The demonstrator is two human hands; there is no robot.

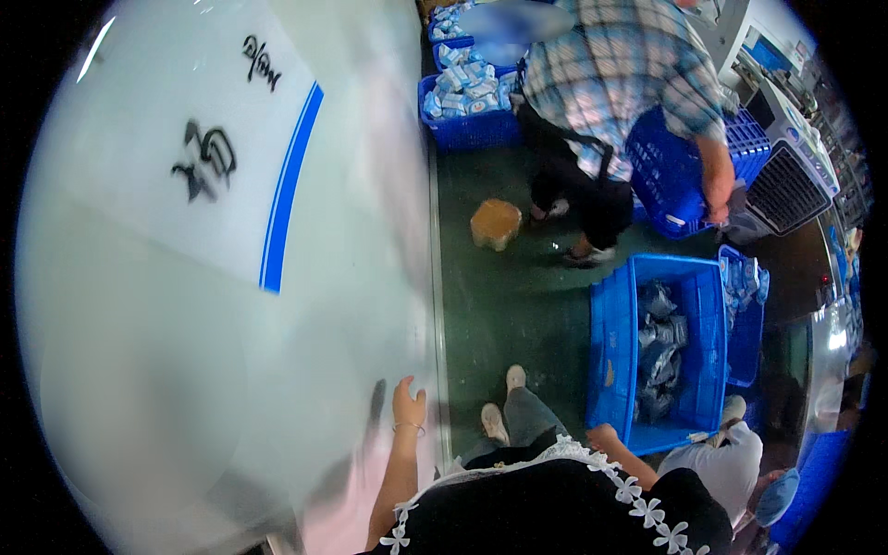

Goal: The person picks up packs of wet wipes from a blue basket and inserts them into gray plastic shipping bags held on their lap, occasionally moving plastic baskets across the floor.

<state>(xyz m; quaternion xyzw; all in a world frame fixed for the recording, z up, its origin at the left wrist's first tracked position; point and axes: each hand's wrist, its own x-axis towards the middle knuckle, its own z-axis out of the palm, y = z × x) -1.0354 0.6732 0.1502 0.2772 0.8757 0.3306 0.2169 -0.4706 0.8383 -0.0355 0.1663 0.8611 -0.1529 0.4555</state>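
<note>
My left hand (408,403) is raised beside the large pale, glossy wall (351,305), with fingers apart and nothing in it. My right hand (606,438) is low on the right, its fingers curled, by the near corner of a big blue crate (610,356). From this view I cannot make out whether it touches the crate or holds anything. Inside the crate lie several silvery-grey packs (661,356).
Ahead, a person in a plaid shirt (620,74) bends over a blue basket (666,176). A small wooden stool (496,224) stands on the green floor (499,314). Blue crates of packs (472,129) line the far wall. A person in white (721,462) is at right, near an air cooler (786,185).
</note>
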